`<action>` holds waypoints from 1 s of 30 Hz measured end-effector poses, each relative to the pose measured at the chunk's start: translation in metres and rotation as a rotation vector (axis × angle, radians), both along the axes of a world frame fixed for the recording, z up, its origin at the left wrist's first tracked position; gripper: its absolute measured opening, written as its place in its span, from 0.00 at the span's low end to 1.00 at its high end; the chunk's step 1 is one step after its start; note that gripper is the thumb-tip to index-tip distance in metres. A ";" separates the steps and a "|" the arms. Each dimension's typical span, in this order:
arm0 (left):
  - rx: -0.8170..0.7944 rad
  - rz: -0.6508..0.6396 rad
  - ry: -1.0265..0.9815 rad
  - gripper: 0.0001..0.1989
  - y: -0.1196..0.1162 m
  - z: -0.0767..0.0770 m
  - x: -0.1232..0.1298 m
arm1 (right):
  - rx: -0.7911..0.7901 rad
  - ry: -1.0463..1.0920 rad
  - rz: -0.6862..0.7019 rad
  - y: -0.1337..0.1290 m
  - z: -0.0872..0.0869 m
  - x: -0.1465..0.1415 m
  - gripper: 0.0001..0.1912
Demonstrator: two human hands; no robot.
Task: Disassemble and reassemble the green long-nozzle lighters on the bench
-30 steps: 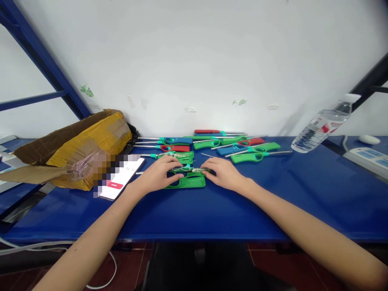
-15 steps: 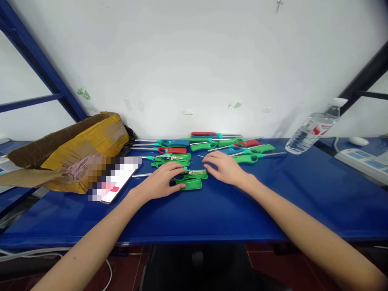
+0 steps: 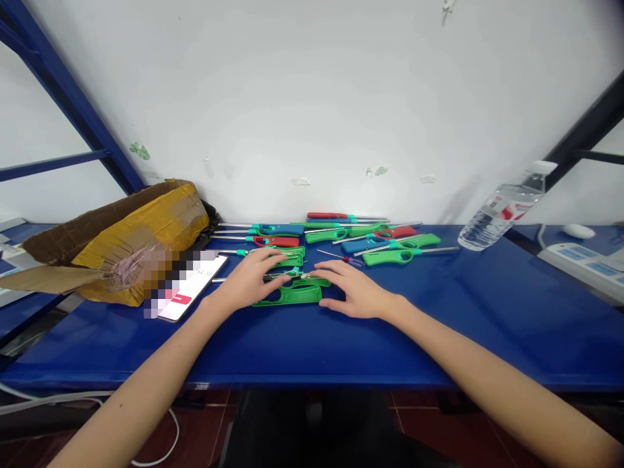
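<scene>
Presently: left hand (image 3: 252,281), right hand (image 3: 359,290), half-curled at opened green plastic lighter (image 3: 318,282), grips unclear; best steadied flat.

the partly pixelated phone (image 3: 192,286) shows small slanting digits that seem to read 54 and 50. print on the red-and-white label (image 3: 511,209) of the bottle (image 3: 480,229) is too small to make out.

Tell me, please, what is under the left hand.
A metal tube and a green casing show partly from under the left hand; whatever its palm covers cannot be seen.
</scene>
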State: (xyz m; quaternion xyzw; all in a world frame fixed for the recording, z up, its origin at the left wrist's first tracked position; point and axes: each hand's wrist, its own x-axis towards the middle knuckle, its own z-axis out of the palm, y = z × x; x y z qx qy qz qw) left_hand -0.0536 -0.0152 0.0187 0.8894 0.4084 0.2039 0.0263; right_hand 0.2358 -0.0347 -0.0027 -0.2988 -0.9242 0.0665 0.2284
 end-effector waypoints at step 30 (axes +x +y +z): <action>-0.225 0.893 0.214 0.36 0.019 0.002 -0.100 | 0.037 -0.012 -0.070 -0.007 -0.008 -0.030 0.20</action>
